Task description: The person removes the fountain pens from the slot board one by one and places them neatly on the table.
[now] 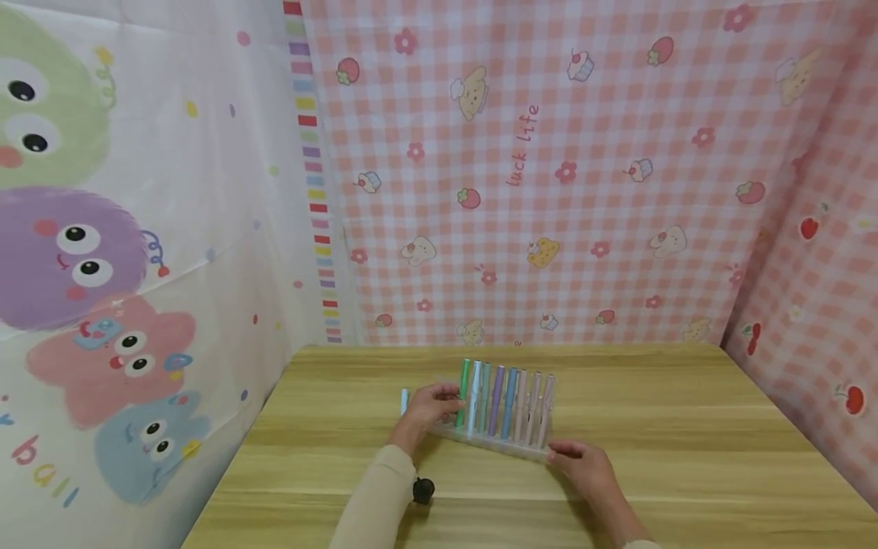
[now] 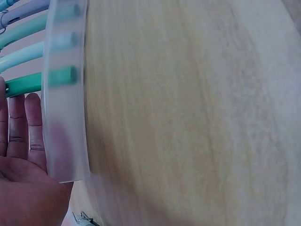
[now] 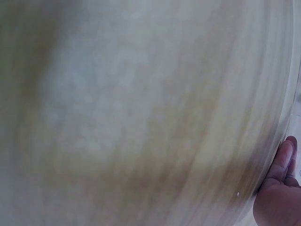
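A clear plastic pen rack [image 1: 497,444] stands on the table, holding a row of upright pens. From the left come a green pen [image 1: 463,390], a light blue pen [image 1: 474,400], a teal one, a purple pen [image 1: 497,400], a blue pen [image 1: 510,402] and several pinkish ones. My left hand [image 1: 430,404] pinches the green pen, whose lower end sits in the frosted rack base [image 2: 66,113]. At the rack's right end, my right hand [image 1: 579,463] grips the corner with thumb and fingers. The right wrist view shows part of that hand [image 3: 280,179], not the rack.
Light blue pen end [image 1: 405,400] shows behind my left hand, its lower part hidden. A small black device [image 1: 423,490] sits at my left wrist. The wood-grain table [image 1: 686,442] meets printed cloth [image 1: 549,229] at the back and sides.
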The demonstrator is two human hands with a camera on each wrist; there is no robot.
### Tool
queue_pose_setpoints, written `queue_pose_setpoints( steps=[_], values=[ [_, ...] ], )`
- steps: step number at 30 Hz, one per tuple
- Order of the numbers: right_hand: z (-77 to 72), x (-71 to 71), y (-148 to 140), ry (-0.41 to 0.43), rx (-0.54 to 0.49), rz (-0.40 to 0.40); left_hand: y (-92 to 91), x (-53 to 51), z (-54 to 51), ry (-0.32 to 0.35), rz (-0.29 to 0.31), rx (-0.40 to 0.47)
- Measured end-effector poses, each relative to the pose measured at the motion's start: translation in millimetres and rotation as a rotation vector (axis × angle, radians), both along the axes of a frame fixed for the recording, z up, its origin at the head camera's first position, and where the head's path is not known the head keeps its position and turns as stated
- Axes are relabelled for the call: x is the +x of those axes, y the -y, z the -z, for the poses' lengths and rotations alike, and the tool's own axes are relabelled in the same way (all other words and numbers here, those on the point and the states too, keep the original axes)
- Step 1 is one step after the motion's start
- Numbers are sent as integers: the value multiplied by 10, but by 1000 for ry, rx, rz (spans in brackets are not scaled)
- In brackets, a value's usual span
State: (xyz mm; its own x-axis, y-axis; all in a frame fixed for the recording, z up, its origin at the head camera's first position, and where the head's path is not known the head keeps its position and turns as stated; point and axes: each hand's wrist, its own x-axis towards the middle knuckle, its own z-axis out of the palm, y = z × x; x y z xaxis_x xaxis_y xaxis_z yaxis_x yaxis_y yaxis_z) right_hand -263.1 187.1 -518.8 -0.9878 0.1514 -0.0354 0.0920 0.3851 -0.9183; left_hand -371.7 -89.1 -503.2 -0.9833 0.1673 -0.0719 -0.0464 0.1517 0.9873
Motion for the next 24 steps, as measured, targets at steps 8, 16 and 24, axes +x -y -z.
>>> queue_pose_setpoints(
  steps=[8,16,24],
  values=[
    [-3,-4,7,-5,-1,8,-10,0,-11,10,-7,-3],
    [14,8,7,13,-9,11,13,37,-53,-22,-28,55],
    [-20,18,5,6,-19,3,133,53,-205,-96,-16,120]
  ],
)
